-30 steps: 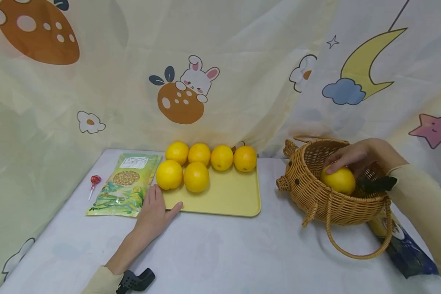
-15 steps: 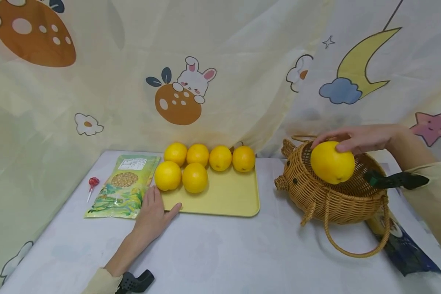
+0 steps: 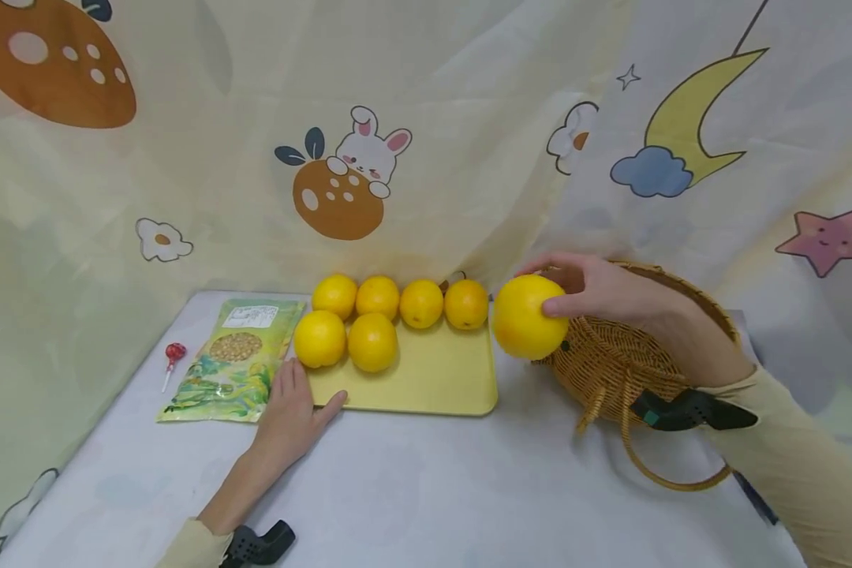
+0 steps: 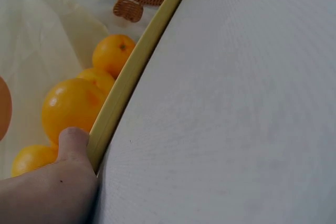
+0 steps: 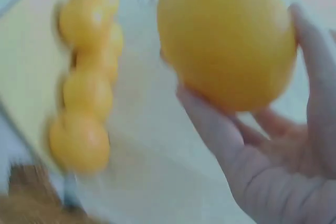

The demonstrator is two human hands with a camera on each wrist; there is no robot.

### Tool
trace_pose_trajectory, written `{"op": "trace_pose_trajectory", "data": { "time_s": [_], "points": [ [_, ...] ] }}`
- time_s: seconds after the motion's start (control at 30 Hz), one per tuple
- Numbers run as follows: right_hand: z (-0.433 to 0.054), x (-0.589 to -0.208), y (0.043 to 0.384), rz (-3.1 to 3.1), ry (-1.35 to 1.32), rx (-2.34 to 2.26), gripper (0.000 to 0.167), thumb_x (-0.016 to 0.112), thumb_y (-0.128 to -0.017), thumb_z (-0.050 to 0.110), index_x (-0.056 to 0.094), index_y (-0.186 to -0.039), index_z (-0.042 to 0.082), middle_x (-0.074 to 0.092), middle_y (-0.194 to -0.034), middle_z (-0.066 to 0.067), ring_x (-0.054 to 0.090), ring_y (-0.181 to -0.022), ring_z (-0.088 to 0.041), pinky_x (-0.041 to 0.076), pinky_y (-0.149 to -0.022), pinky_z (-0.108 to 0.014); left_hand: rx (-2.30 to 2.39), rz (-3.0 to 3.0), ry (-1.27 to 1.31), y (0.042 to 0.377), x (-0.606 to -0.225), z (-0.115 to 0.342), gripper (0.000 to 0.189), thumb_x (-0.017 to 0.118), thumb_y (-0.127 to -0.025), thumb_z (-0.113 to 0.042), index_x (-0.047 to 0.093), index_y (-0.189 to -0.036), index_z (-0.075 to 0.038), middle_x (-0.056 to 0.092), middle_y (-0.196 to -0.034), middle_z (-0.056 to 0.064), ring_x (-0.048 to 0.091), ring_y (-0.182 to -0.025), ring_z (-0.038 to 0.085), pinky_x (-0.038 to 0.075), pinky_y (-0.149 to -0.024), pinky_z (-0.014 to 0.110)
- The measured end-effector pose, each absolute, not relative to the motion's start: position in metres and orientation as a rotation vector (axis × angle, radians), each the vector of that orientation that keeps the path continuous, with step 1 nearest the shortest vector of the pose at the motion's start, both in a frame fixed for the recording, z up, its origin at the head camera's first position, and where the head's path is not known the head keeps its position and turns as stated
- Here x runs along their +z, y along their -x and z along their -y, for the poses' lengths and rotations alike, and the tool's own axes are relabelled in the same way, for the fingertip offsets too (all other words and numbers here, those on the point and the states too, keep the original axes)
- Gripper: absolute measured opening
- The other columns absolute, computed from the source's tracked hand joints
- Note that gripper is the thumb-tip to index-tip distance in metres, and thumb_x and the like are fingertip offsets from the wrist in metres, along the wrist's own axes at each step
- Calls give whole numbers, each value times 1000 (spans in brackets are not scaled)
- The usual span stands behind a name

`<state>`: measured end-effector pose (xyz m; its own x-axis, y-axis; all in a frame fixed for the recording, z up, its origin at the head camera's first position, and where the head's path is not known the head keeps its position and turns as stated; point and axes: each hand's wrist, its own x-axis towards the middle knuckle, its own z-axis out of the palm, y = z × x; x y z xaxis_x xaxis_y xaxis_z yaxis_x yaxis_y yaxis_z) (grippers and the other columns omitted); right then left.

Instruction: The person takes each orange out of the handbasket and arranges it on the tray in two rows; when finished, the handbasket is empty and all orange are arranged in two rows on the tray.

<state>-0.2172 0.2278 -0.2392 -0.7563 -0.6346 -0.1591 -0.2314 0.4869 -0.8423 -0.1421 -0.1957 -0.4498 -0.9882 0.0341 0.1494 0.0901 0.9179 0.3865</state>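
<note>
My right hand [image 3: 589, 292] grips an orange [image 3: 528, 317] in the air, between the wicker basket and the yellow tray. In the right wrist view the held orange [image 5: 228, 40] fills the space between thumb and fingers. Several more oranges [image 3: 372, 342] rest on the yellow tray [image 3: 440, 383], a row along its back and two in front at the left. My left hand [image 3: 289, 414] lies at the tray's front left corner, fingers straight and thumb over the front edge. The left wrist view shows that thumb [image 4: 73, 142] against the tray's rim [image 4: 131, 74].
A pig-shaped wicker basket [image 3: 596, 363] stands at the right, partly hidden by my right arm. Left of the tray lie a green and yellow food packet [image 3: 234, 359] and a red lollipop [image 3: 175, 352]. A printed cloth [image 3: 468, 158] hangs behind the table.
My right hand has lifted the orange out of the basket and carried it left toward the tray. The left hand has stayed at the tray's corner.
</note>
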Motion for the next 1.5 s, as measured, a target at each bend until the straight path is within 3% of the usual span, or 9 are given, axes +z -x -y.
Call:
{"op": "trace_pose_trajectory", "data": {
  "time_s": [0.3,0.47,0.7,0.97,1.2,1.3,1.5],
  "points": [
    [-172,-256,214,-2339,568,-1334,50,67,-89,33,50,-134,18,58,-131,-11,61,-106,-26,55,-87,-34,-623,2956,64,140,-447,197,101,57,-92,-52,10,-146,18,16,-152,38,18,-141,48,22,-117,60],
    [-151,-264,217,-2197,468,-1516,52,65,-92,29,45,-138,15,56,-132,-16,63,-107,-23,55,-93,-35,-633,2943,85,141,-447,196,100,57,-92,-53,10,-146,18,16,-151,38,18,-140,47,22,-117,60],
    [-125,-286,221,-2015,293,-1722,53,63,-92,24,41,-140,16,55,-130,-15,64,-97,-19,56,-83,-26,-642,2938,95,142,-447,194,100,56,-92,-54,10,-146,16,18,-150,37,19,-139,46,24,-116,59],
    [-108,-311,229,-1972,187,-1733,54,65,-91,22,45,-139,11,51,-133,-18,65,-95,-20,57,-90,-41,-635,2937,96,142,-448,195,101,56,-92,-54,10,-147,17,17,-151,36,19,-140,46,23,-117,59],
    [-93,-325,233,-2021,152,-1676,63,69,-87,29,42,-143,16,48,-140,-18,62,-111,-29,56,-91,-47,-612,2943,89,142,-445,198,100,56,-92,-53,11,-146,18,17,-151,38,20,-140,48,22,-117,60],
    [-87,-333,234,-2183,176,-1603,63,73,-85,34,48,-141,21,47,-141,-16,58,-114,-29,57,-88,-39,-622,2945,90,143,-444,197,100,56,-92,-53,10,-146,18,16,-151,38,18,-140,48,22,-117,60],
    [-80,-353,231,-2464,277,-1483,61,74,-83,39,54,-139,24,44,-148,-15,46,-127,-28,40,-107,-46,-632,2934,98,141,-446,194,101,57,-91,-52,9,-146,18,16,-151,38,19,-139,47,23,-116,59]
  ]
}}
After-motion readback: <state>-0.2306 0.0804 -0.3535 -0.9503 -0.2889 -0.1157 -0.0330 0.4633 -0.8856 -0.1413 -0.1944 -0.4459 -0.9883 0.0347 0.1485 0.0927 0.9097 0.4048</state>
